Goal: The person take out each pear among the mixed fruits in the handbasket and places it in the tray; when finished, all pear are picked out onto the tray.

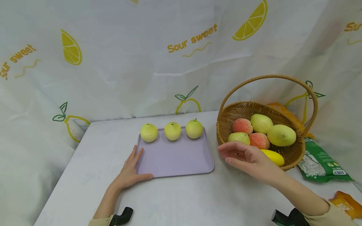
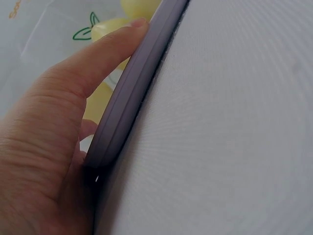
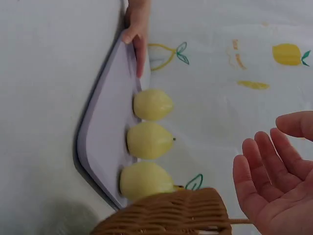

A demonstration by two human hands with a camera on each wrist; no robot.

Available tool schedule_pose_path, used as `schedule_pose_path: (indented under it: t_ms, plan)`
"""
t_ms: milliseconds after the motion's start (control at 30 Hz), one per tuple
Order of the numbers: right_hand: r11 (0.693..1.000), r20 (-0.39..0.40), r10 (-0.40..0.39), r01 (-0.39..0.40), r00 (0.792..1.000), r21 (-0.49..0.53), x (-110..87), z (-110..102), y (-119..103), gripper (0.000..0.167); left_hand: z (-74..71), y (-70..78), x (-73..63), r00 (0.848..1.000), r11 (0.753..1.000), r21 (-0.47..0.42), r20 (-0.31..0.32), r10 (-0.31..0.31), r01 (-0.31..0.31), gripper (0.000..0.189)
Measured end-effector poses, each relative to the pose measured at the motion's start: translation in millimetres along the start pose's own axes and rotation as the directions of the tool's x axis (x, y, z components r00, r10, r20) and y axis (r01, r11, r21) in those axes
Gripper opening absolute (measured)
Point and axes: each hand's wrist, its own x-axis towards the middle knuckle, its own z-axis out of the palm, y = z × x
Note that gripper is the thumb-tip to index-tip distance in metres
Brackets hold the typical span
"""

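A light purple tray (image 1: 175,158) lies on the table. Along its far edge stand three pale yellow-green, pear-like fruits (image 1: 172,131) in a row. My left hand (image 1: 130,172) rests at the tray's front left corner, fingers spread along the left side and thumb touching the front rim; the left wrist view shows the thumb (image 2: 110,51) against that rim. My right hand (image 1: 249,158) hovers in front of the wicker basket (image 1: 223,121), fingers loosely bent and holding nothing. In the basket are two pinkish peaches (image 1: 242,126), several yellow-green fruits (image 1: 281,135) and a long yellow fruit (image 1: 272,157).
The basket's tall arched handle (image 1: 271,76) rises over the fruit. Right of the basket lie a green packet (image 1: 322,163) and an orange packet (image 1: 345,204); another orange packet (image 1: 308,133) is partly hidden behind it. A lemon-printed white cloth (image 1: 127,69) hangs behind the table.
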Motion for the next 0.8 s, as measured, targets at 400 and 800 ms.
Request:
schedule_pose_path:
  t_ms: [400,800]
  plan:
    - [0.84,-0.11,-0.179,0.094,0.978,-0.535,-6.4,-57.5,8.8,0.031,2.4,-1.0,0.1,1.0,1.0,0.011,-0.023,0.008,-0.008,0.112]
    - [0.649,-0.07,-0.137,0.036,0.988,-0.76,-12.2,-112.1,27.0,0.044,4.0,-2.4,0.2,0.999,1.0,0.008,-0.029,0.017,-0.016,0.111]
